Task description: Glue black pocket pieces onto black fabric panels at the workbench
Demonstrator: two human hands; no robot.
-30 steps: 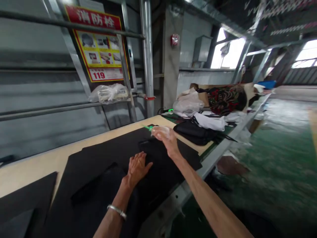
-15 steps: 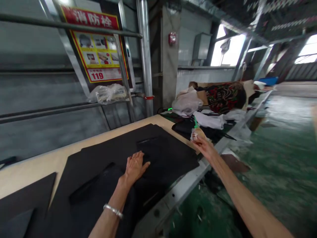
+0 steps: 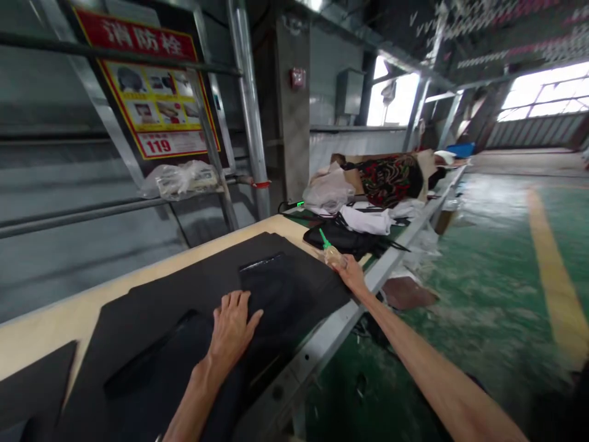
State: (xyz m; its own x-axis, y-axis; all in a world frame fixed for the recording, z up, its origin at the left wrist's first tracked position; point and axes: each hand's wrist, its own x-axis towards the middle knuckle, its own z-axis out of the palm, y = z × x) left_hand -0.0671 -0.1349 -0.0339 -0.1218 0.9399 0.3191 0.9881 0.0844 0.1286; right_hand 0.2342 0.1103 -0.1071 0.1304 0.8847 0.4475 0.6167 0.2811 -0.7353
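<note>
My left hand (image 3: 234,325) lies with its fingers stretched out on dark fabric at the near side of the table. Just beyond its fingertips is a dark fabric piece (image 3: 271,285) with a shiny strip along its far edge. Another dark piece (image 3: 151,356) with a similar edge lies to the left. Both rest on large black sheets (image 3: 184,285). My right hand (image 3: 350,275) is closed around a small squeeze bottle (image 3: 334,255) with a green nozzle, above the right end of the sheets. The bottle tilts, its nozzle pointing up and left.
A metal rail (image 3: 322,350) edges the table. Further along lie a black bag-like item (image 3: 345,239), white cloth (image 3: 368,220), a clear plastic bag (image 3: 329,187) and a patterned bundle (image 3: 391,178). Metal pipes (image 3: 251,116) stand by the wall at the left.
The view has swung to the right. My right hand has brought the bottle closer to the black sheets, its nozzle now leaning left. My left hand stays flat on the fabric.
</note>
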